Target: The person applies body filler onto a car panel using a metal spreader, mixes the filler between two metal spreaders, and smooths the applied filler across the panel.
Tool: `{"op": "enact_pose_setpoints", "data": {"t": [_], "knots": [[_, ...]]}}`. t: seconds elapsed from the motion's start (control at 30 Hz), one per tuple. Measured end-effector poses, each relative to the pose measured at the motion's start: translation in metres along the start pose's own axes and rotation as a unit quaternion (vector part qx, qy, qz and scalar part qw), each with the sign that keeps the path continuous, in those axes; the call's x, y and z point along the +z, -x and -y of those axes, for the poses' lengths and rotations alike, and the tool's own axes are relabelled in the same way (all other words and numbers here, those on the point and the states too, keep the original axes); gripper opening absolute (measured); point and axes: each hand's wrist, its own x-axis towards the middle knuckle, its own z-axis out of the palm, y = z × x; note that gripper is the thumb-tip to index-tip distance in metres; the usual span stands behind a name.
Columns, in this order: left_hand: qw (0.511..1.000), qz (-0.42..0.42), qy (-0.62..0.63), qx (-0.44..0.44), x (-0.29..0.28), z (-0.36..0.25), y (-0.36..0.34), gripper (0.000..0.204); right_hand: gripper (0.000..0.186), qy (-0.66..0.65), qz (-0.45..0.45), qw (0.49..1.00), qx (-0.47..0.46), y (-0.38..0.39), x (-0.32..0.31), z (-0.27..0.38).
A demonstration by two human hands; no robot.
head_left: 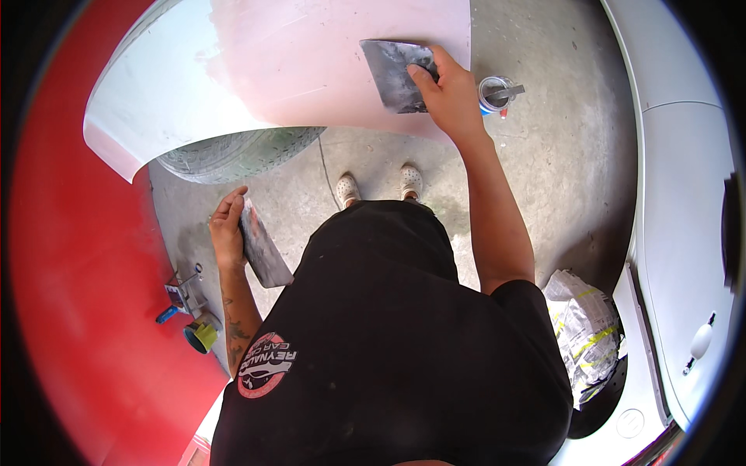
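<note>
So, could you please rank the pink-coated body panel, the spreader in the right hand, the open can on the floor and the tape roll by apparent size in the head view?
1. Pink-coated body panel.
2. Spreader under the right hand.
3 and 4. Open can and tape roll: they look alike, and distance from the camera differs, so unranked.

Right hand (449, 97) presses grey flat metal spreader (395, 74) onto pink-coated white curved body panel (311, 54); left hand (228, 233) grips second grey smeared spreader blade (263, 250).
</note>
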Motion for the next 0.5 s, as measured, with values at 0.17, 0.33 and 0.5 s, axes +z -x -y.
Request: {"op": "enact_pose_setpoints", "data": {"t": [0.17, 0.33, 0.5], "knots": [[1.000, -0.012, -0.007, 0.018, -0.002, 0.007, -0.001, 0.027, 0.022, 0.049, 0.025, 0.998, 0.025, 0.000, -0.001, 0.007], [1.000, -0.010, -0.006, 0.009, -0.004, 0.007, -0.003, 0.027, 0.025, 0.081, 0.072, 0.994, -0.005, 0.015, 0.015, 0.000], [1.000, -0.024, 0.002, 0.015, -0.006, 0.007, 0.001, 0.028, 0.020, 0.017, 0.178, 0.984, -0.026, 0.020, 0.000, -0.010]]}}
